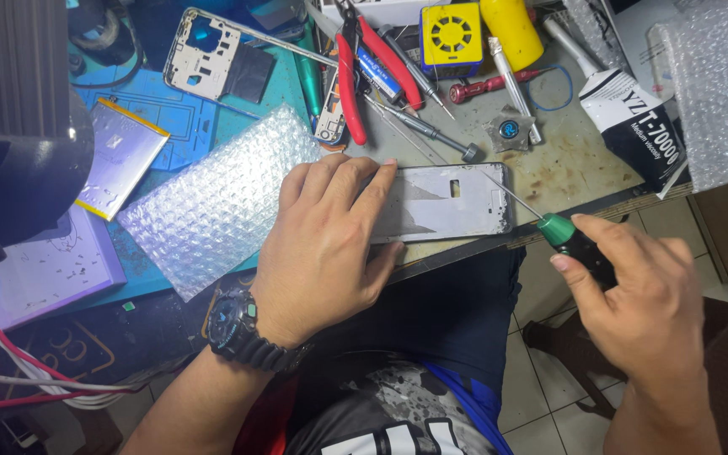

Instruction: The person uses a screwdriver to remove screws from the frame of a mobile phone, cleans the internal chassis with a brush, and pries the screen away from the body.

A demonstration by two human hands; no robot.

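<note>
Head view, bench contents listed by size.

1. Desk [587, 164]: stained grey top, cluttered; blue work mat [180, 114] over its left part.
2. Bubble-wrap sheet [216, 198]: lies flat near the front edge, left of the hands; a second bubble-wrap piece [718, 84] sits at the right edge.
3. Left hand [326, 240]: palm down, fingers spread and flat, pressing on the left part of the phone frame, seemingly to keep it from sliding. Black wristwatch [242, 329] on the wrist.
4. Right hand [638, 295]: off the front edge, fingers closed around the screwdriver's handle.
5. Phone frame [448, 202]: silver, flat at the front edge, right end uncovered where the tool works.
6. Phone battery [115, 156]: flat pouch, set aside on the mat toward the left edge.
7. Second phone frame [212, 55]: near the back edge, laid aside.
8. Adhesive tube [634, 114]: black and white, lying toward the right edge.
9. Red-handled cutters [355, 76]: at the back, among loose drivers.
10. Yellow square device [451, 35]: back edge, with a round grille.
11. Screwdriver [562, 229]: green collar, thin shaft angled down toward the frame's upper right corner.

Containers: none seen holding anything; parts lie loose.
</note>
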